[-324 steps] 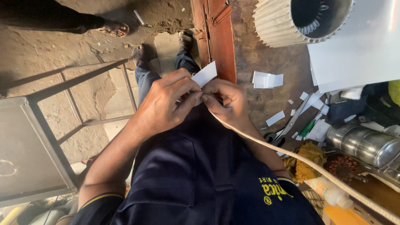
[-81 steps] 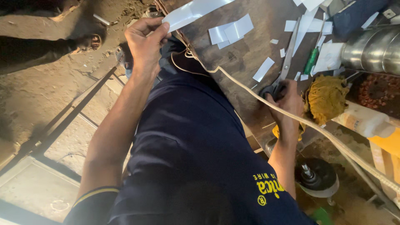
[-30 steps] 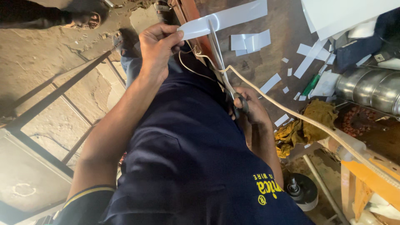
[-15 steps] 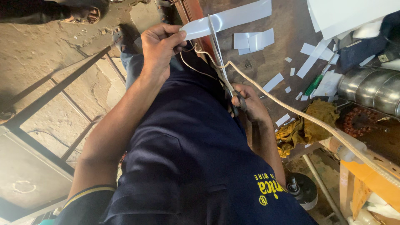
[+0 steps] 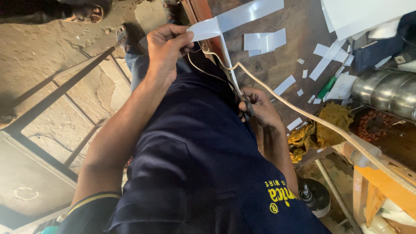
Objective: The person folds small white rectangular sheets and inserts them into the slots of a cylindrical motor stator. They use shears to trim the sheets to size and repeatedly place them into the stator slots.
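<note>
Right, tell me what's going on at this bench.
A person in a dark blue shirt is cutting a long white strip. The left hand pinches its end up near the bench edge, while the right hand works a pair of scissors whose blades run up to the strip. A cream cord crosses over the right wrist. Small white offcuts lie scattered on the brown bench, beside a yellow rag.

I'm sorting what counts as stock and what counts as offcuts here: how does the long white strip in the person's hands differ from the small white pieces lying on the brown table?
The long white strip is one lengthy band; the small white pieces are short rectangles and slivers.

The strip is held up by the left hand, with scissors in the right hand at it; the pieces lie flat and scattered on the table, untouched.

Both look like the same thin white sheet material.
</note>
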